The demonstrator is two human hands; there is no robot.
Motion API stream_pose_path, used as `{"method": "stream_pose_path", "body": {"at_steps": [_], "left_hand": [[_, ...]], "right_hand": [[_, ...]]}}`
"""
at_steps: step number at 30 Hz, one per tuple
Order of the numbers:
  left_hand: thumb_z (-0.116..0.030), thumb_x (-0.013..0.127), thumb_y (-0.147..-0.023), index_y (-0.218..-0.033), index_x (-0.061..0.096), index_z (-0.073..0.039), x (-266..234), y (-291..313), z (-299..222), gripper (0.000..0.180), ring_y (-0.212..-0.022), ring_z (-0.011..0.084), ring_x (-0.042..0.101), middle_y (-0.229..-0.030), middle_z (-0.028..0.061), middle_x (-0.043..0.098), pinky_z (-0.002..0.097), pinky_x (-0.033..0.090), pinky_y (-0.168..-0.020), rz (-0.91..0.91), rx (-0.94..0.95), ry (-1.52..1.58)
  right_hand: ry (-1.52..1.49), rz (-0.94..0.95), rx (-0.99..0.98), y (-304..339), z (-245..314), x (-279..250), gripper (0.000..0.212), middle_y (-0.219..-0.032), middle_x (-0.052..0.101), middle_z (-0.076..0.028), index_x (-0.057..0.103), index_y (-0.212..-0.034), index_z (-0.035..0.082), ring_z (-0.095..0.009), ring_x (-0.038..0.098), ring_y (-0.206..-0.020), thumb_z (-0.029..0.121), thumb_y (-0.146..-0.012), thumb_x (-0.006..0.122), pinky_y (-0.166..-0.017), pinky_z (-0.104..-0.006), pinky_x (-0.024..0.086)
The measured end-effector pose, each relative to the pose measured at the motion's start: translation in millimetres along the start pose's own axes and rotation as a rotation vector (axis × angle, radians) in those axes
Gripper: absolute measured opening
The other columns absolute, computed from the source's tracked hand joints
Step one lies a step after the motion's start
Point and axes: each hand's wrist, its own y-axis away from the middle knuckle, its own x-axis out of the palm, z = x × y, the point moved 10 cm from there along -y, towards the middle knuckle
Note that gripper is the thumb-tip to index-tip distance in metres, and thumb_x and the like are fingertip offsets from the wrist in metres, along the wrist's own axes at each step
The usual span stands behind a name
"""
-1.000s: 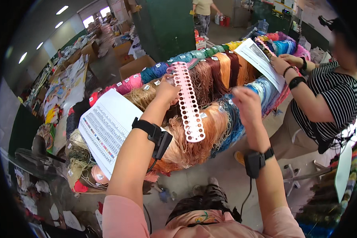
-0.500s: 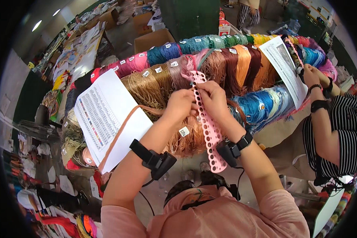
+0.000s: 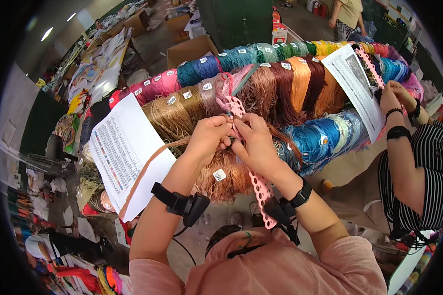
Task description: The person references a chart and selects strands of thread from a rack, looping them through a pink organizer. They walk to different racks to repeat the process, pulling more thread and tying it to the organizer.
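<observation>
The strip (image 3: 262, 190) looks like smooth plastic. The yarn (image 3: 259, 89) is stringy with a soft sheen; the sheet (image 3: 145, 164) is matt paper, the box (image 3: 191, 52) dull cardboard, the shirt (image 3: 290, 263) matt cloth.

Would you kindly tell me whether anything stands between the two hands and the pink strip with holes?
Nothing visible does: the left hand and right hand are both at the upper part of the pink strip. The brown yarn crosses the white sheet, off to the left.
</observation>
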Motion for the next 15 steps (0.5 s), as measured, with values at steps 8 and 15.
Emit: {"method": "stream_pose_path", "body": {"at_steps": [8,15], "left_hand": [[-0.009,0.049,-0.078,-0.072,0.054,-0.002,1,4,0,0.011,-0.045,0.0045,0.044,-0.061,0.0026,0.054,0.0155,0.032,-0.039,-0.054,0.024,0.112],[-0.003,0.049,-0.075,-0.065,0.050,-0.003,-5,2,-1,0.009,-0.041,0.0043,0.041,-0.056,0.0017,0.051,0.0150,0.029,-0.036,-0.174,0.126,0.057]], "right_hand": [[-0.288,-0.101,0.117,-6,-12,-15,0.025,-0.078,0.050,-0.014,0.057,-0.079,-0.002,-0.027,0.051,-0.069,0.008,-0.056,0.057,-0.061,-0.0325,0.042],[-0.382,-0.149,0.112,-3,-18,-9,0.025,-0.079,0.051,-0.014,0.057,-0.077,-0.002,-0.026,0.052,-0.070,0.009,-0.055,0.059,-0.061,-0.0313,0.043]]}}
